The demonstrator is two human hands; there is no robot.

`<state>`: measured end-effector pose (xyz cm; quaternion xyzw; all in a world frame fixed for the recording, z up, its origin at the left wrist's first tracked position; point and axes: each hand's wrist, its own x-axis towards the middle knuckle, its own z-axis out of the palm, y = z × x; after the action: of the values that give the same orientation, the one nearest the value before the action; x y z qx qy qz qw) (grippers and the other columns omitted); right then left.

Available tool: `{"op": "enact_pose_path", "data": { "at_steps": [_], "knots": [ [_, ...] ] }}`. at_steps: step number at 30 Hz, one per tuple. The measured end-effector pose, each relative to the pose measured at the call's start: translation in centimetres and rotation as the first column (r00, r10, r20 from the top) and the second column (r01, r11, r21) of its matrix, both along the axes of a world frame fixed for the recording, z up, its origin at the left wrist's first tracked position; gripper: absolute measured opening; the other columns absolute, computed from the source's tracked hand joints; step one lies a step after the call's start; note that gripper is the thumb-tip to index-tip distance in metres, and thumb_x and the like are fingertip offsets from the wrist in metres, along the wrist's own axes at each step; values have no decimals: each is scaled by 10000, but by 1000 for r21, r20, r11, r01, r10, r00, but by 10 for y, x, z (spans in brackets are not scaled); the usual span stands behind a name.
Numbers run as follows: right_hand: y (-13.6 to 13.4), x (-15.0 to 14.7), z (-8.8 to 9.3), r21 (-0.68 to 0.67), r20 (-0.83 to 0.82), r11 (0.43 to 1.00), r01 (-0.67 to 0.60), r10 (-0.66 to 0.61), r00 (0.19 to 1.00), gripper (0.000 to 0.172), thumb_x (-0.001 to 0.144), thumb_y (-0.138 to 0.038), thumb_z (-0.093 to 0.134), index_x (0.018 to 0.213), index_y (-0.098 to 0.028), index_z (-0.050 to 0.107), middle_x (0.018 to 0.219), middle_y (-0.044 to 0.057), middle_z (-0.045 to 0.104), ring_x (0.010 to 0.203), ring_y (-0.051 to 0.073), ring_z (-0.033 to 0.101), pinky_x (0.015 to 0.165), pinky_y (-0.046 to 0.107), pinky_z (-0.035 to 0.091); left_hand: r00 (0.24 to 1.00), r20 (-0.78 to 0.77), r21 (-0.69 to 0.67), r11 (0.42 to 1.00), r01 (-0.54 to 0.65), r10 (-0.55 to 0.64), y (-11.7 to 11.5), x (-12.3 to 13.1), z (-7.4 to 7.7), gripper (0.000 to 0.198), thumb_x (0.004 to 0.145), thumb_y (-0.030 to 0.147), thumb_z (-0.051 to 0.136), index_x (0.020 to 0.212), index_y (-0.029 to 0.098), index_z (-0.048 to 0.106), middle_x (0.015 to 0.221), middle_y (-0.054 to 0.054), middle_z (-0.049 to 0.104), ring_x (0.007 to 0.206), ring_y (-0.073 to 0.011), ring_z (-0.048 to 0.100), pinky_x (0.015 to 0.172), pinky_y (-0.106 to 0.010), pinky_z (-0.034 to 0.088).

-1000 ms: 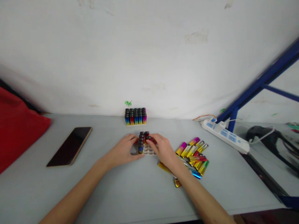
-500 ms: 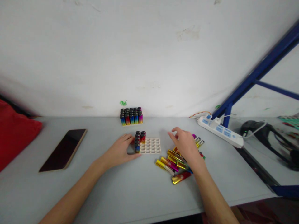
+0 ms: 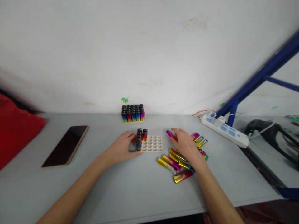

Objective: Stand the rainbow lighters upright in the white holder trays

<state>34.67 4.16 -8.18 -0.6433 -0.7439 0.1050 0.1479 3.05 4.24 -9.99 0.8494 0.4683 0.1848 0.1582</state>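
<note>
A white tray (image 3: 154, 144) with rows of holes lies flat on the table, its left end filled with several upright black-topped lighters (image 3: 139, 140). My left hand (image 3: 122, 145) grips the tray's left end, thumb at the front corner and fingers behind the lighters. To the right of the tray, my right hand (image 3: 183, 141) pinches a shiny purple lighter (image 3: 171, 134), which sticks out tilted past the fingertips. Below and beside that hand lies a loose pile of metallic gold, purple and red lighters (image 3: 172, 162), partly hidden by the hand and wrist.
Against the wall stands a full block of lighters (image 3: 133, 114). A dark tablet-like device (image 3: 66, 145) and a red cloth or bag (image 3: 18, 130) are at left. At right are a white power strip (image 3: 224, 129), a blue metal frame (image 3: 259, 79) and a black object (image 3: 268, 137) with a cable.
A purple lighter now shows in my right fingers, raised from the pile. My left hand stays on the tray. The whole view has shifted slightly.
</note>
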Motion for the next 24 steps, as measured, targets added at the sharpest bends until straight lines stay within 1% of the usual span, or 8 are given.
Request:
{"op": "enact_pose_path", "data": {
  "at_steps": [2, 4, 8, 10, 11, 15, 21, 24],
  "knots": [
    [2, -2, -3, 75, -181, 996, -56, 69, 981, 261, 1025, -239, 525, 1216, -158, 682, 1048, 136, 720, 965, 263, 686, 901, 387, 505, 1000, -5, 16, 1000, -2, 2, 0, -1, -2, 475, 799, 611, 807, 1035, 207, 722, 1140, -142, 730, 1118, -367, 680, 1046, -498, 554],
    [2, -6, -4, 53, -422, 994, -97, 111, 900, 219, 1032, -294, 491, 1146, -185, 643, 934, 71, 693, 882, 233, 668, 867, 377, 508, 1000, -9, 24, 1000, -5, 5, 0, -1, -3, 476, 798, 608, 811, 1046, 212, 722, 1148, -141, 731, 1124, -367, 678, 1049, -495, 552],
    [-1, -24, -4, -155, -843, 967, -201, -23, 538, 247, 990, -489, 557, 1028, -245, 549, 717, -69, 541, 586, 138, 487, 590, 269, 413, 1000, -3, 21, 1000, -4, 4, -1, -1, -3, 449, 801, 581, 811, 1027, 204, 720, 1115, -136, 732, 1074, -353, 686, 1022, -490, 559],
    [-4, -36, -2, -222, -912, 948, -230, -118, 393, 395, 937, -634, 613, 963, -246, 545, 656, -97, 432, 512, 107, 347, 491, 234, 284, 1000, -3, 24, 1000, 1, -1, -2, -1, -2, 455, 805, 580, 806, 1038, 199, 719, 1122, -139, 732, 1076, -351, 683, 1020, -488, 558],
    [-4, -42, -1, -250, -921, 939, -237, -155, 358, 472, 908, -707, 623, 917, -240, 551, 625, -105, 375, 495, 98, 293, 473, 230, 236, 1000, -8, 26, 1000, 0, 0, -2, -1, -2, 463, 807, 585, 804, 1045, 197, 718, 1126, -142, 731, 1082, -352, 681, 1026, -490, 554],
    [-7, -57, -1, -335, -905, 919, -207, -252, 343, 654, 876, -846, 529, 654, -233, 476, 532, -96, 279, 471, 87, 217, 460, 243, 175, 1000, -18, 31, 999, -7, 8, -2, 0, -2, 465, 808, 598, 800, 1035, 200, 717, 1108, -140, 731, 1085, -356, 677, 1030, -489, 550],
    [-9, -63, -5, -403, -869, 885, -234, -291, 400, 507, 892, -653, 482, 585, -256, 402, 495, -80, 290, 453, 94, 201, 443, 251, 170, 1000, -2, 25, 1000, -7, 7, -1, 0, -2, 441, 800, 587, 808, 1001, 206, 714, 1092, -130, 733, 1066, -345, 680, 1012, -473, 554],
    [-7, -63, -9, -396, -857, 895, -207, -278, 434, 525, 895, -684, 483, 599, -254, 429, 494, -80, 298, 452, 99, 218, 445, 255, 186, 1000, 4, 25, 1000, -9, 9, -1, 0, -1, 429, 797, 573, 813, 1003, 211, 710, 1098, -129, 731, 1077, -351, 680, 1012, -479, 555]
  ]
}}
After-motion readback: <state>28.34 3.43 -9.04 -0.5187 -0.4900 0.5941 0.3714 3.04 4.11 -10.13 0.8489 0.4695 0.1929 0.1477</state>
